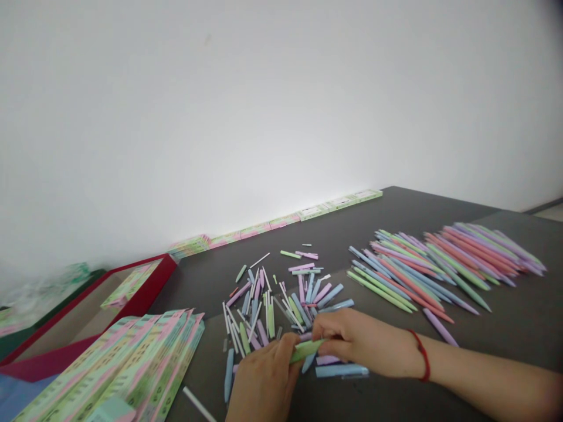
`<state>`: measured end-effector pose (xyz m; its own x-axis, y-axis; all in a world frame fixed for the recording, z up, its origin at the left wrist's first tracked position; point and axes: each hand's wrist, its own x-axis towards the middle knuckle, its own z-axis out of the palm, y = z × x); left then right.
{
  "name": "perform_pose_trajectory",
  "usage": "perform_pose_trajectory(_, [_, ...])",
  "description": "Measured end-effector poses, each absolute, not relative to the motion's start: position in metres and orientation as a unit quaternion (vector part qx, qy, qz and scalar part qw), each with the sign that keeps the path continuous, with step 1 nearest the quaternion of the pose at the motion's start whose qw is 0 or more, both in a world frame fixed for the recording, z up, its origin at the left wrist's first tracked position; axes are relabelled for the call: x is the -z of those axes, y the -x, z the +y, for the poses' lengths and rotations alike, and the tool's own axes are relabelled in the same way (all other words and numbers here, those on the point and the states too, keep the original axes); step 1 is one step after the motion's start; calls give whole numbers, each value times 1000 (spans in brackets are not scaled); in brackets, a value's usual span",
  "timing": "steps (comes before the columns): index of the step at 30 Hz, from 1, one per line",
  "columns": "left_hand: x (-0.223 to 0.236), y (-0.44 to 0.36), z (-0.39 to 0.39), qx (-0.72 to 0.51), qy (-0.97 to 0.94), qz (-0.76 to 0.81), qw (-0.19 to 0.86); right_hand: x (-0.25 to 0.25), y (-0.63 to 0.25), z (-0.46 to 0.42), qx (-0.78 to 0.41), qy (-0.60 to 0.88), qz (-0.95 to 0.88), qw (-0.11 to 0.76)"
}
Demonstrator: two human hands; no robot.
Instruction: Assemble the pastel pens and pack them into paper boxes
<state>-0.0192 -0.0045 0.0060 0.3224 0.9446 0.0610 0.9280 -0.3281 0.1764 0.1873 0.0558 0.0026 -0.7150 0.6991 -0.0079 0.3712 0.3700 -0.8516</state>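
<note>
Pinching a pale green pen barrel [305,350] btwn left hand [264,381] and right hand [352,343], hands close together, both clamped on it. Left hand comes up from below, right forearm [484,375] lies low from the right, red cord bracelet [424,354] at wrist. Barrel's long axis runs lower-left to upper-right, about level, above dark table [343,234]. Just behind barrel: messy heap of pastel pen parts [264,310]. Just below it: light blue pen barrel [341,370]. Well right of it: fanned pile of long pastel pens [440,269]. Left of it: stack of pink-green printed card strips [132,363], red-framed tray [149,281] beyond.
</note>
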Motion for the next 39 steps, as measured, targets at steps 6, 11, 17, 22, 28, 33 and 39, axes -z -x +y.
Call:
perform_pose_trajectory(6, [-10,18,-6,-60,-823,565,21,-2,-186,55,-583,330,-735,109])
perform_pose_trajectory(11, [1,15,-8,-57,-832,551,-28,-8,-188,50,-416,334,-829,165])
perform_pose_trajectory(17, [-9,28,1,-149,-833,529,-65,7,-182,55,-662,310,-669,134])
perform_pose_trajectory(22, [-38,41,15,-605,-492,560,280,14,-167,47,-736,278,-583,203])
perform_pose_trajectory(28, [-31,17,4,-641,-169,306,684,26,-152,30,-756,272,-561,199])
perform_pose_trajectory(33, [-28,13,-4,-649,-163,270,692,28,-153,25,-735,267,-601,165])
perform_pose_trajectory(39, [-42,11,-7,-631,-174,301,694,22,-153,25,-776,232,-562,170])
